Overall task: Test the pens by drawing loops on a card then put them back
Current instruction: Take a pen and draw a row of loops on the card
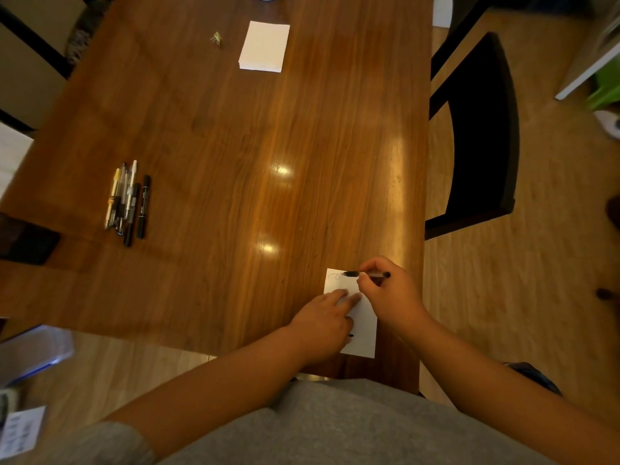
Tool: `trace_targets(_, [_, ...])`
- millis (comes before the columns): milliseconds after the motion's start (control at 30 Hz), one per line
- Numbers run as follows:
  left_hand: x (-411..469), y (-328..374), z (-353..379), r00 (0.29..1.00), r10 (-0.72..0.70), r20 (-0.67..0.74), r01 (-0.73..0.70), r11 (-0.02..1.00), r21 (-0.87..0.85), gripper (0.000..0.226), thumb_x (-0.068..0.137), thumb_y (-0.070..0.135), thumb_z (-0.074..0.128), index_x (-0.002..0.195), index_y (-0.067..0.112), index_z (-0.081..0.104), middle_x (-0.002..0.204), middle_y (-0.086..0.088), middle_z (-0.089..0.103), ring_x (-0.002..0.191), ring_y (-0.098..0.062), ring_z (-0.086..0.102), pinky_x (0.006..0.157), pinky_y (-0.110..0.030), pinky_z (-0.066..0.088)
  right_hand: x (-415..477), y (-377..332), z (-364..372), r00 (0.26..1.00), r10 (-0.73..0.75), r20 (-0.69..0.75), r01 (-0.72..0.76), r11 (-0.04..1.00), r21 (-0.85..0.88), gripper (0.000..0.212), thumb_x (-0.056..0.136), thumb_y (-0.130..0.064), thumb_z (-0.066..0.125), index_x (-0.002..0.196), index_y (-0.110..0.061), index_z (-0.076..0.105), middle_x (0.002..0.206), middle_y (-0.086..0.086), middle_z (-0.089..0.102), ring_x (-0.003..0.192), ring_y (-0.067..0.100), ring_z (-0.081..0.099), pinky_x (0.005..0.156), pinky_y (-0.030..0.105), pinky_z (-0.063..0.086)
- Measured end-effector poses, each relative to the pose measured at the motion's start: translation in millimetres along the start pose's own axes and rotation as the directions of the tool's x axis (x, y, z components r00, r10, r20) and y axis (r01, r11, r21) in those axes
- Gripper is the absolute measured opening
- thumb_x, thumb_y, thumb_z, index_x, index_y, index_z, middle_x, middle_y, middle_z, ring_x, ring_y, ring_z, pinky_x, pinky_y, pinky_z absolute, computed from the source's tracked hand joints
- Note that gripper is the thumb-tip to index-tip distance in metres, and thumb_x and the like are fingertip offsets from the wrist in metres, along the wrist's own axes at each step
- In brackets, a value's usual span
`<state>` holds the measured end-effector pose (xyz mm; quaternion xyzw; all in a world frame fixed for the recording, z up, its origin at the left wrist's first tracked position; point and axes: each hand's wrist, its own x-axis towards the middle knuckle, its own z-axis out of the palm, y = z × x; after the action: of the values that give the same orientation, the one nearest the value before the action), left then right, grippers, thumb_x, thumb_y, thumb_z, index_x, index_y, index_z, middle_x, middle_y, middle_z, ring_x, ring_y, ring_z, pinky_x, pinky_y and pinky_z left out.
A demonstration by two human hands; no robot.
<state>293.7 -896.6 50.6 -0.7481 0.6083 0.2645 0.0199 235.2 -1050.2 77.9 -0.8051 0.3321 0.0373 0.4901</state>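
My right hand (389,293) is curled round a black pen (367,274), pinched between thumb and fingertips, with the pen lying nearly level and its tip pointing across toward my left side. The tip meets the far end of the white card (364,327), beside a thin looped scribble (335,276) just off my knuckles. My left hand (323,322) lies palm down right next to the right one, its fingers straight and pressed flat on the card to pin it, holding nothing. The card sits on the wooden table (235,146) beneath both hands, close to the edge nearest my body. A small dark bit shows on the card at the rim of my left palm; I cannot tell what it is. There is one pen in my grip and one card under my hands. Well out beyond my left hand and off to its left lies a bunch of pens (129,199), side by side and touching, black and pale ones, about half a dozen but too crowded to count exactly. Far ahead of both hands is one stack of white cards (265,47), with one small pale object (216,38) to its left. Down past my left elbow is one blurred clear plastic box (33,350); its contents I cannot make out. One dark chair (479,129) stands beyond my right hand, beside the table.
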Motion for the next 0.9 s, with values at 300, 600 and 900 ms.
trace_targets(300, [4.5, -0.9, -1.8, 1.0, -0.001, -0.007, 0.0, 0.999, -0.047, 0.043, 0.102, 0.039, 0.04, 0.131, 0.012, 0.057, 0.161, -0.011, 0.017, 0.148, -0.029, 0.011, 0.117, -0.044, 0.018, -6.3, 4.0, -6.5, 0.999, 0.033, -0.017, -0.033, 0.999, 0.018, 0.007, 0.093, -0.019, 0.062, 0.094, -0.026, 0.062, 0.086, -0.01, 0.065, 0.079, 0.008, 0.063, 0.064, 0.021, 0.05])
trace_targets(600, [6.0, 1.5, -4.0, 1.0, 0.012, 0.009, -0.012, 1.0, -0.016, 0.041, 0.101, 0.039, 0.042, 0.128, 0.014, 0.06, 0.161, -0.011, 0.015, 0.146, -0.031, 0.013, 0.113, -0.045, 0.029, -14.8, 4.1, -6.8, 0.999, 0.034, -0.012, -0.034, 0.999, 0.012, 0.006, 0.094, -0.019, 0.062, 0.096, -0.024, 0.061, 0.091, -0.009, 0.064, 0.083, 0.005, 0.062, 0.064, 0.018, 0.05])
trace_targets(900, [10.6, 7.1, -7.9, 0.999, 0.015, 0.035, -0.016, 1.0, 0.026, 0.037, 0.1, 0.04, 0.045, 0.127, 0.021, 0.061, 0.162, -0.005, 0.012, 0.146, -0.034, 0.014, 0.112, -0.048, 0.027, -7.2, 5.2, -6.7, 0.999, 0.033, -0.039, -0.032, 0.999, 0.029, 0.008, 0.093, -0.02, 0.062, 0.095, -0.028, 0.063, 0.088, -0.011, 0.067, 0.08, 0.005, 0.063, 0.062, 0.017, 0.047])
